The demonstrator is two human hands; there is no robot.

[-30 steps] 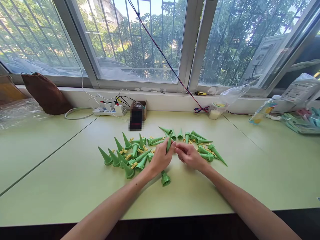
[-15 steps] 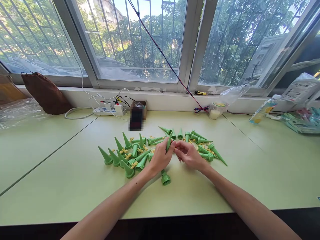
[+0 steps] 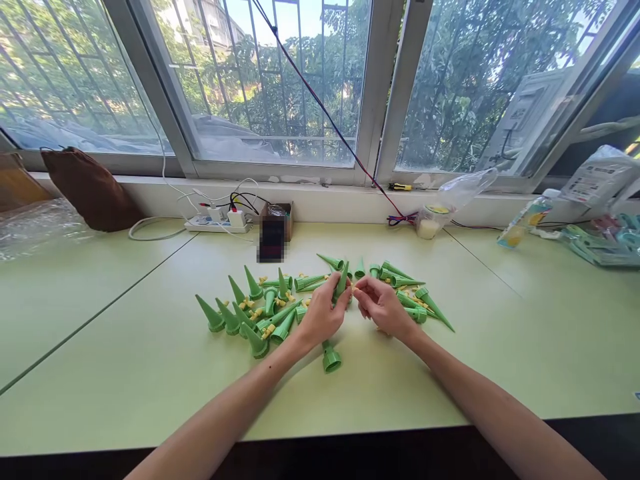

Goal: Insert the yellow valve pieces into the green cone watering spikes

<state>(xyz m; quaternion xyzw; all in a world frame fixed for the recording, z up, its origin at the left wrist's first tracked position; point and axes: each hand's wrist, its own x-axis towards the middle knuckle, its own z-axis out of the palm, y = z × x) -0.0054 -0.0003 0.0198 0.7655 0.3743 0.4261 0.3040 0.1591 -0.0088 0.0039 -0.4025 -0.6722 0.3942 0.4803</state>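
Note:
My left hand [image 3: 323, 310] is closed around a green plastic watering spike [image 3: 343, 281], its tip pointing up. Close beside it, my right hand [image 3: 383, 307] is pinched, with a small yellow valve [image 3: 355, 289] just showing at the fingertips; the fingers hide most of it. The hands are slightly apart. More green spikes [image 3: 257, 343] stand or lie on both sides, with small yellow valves [image 3: 269, 330] scattered among them. Below my left wrist lies another spike [image 3: 331, 359], its wide hollow end facing me.
Against the wall are a power strip [image 3: 217, 223], a small box [image 3: 285, 220] with a blurred dark object before it, and a plastic cup in a bag [image 3: 429, 223]. A bottle [image 3: 527, 220] leans at right. A brown pouch [image 3: 93, 190] sits at left. The pale table [image 3: 150, 373] ends near my forearms.
My right hand has drawn slightly right, opening a small gap between the hands. The spike in my left hand has shifted a little to the right and turned more upright.

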